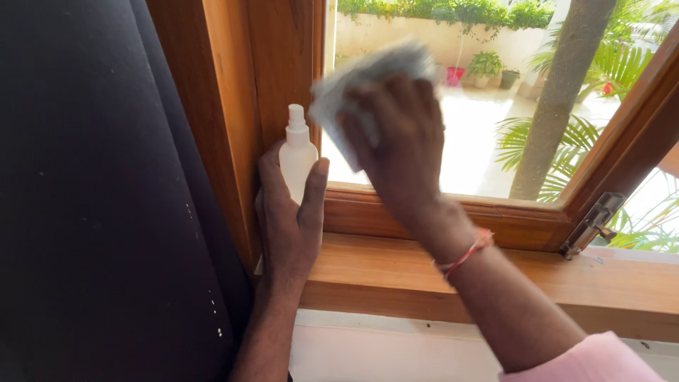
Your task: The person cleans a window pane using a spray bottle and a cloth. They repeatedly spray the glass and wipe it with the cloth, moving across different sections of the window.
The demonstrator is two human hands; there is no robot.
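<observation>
Grey cloth (368,74) — bunched under the right hand's (396,138) pressing fingers; just beside it, the left hand (290,212) clasps a white spray bottle (297,152).

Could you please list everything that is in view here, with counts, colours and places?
Spray bottle: one, white, upright in the left hand, against the window frame.
Cloth: one, grey-white, blurred, pressed to the glass under the right hand.
Window frame: one, brown wood, around the pane.
Glass: one pane, clear, a sunlit yard behind it.
Sill: one, brown wood, below the frame.
Latch: one, metal, at the frame's lower right corner.
Curtain: one, black, far left.
Tree trunk: one, grey-brown, outside.
Potted plants: several, green, by the far wall.
Bracelet: one, red and white thread, right wrist.
Sleeve: one, pink, right arm.
Left hand: one, grips the bottle.
Right hand: one, holds the cloth.
</observation>
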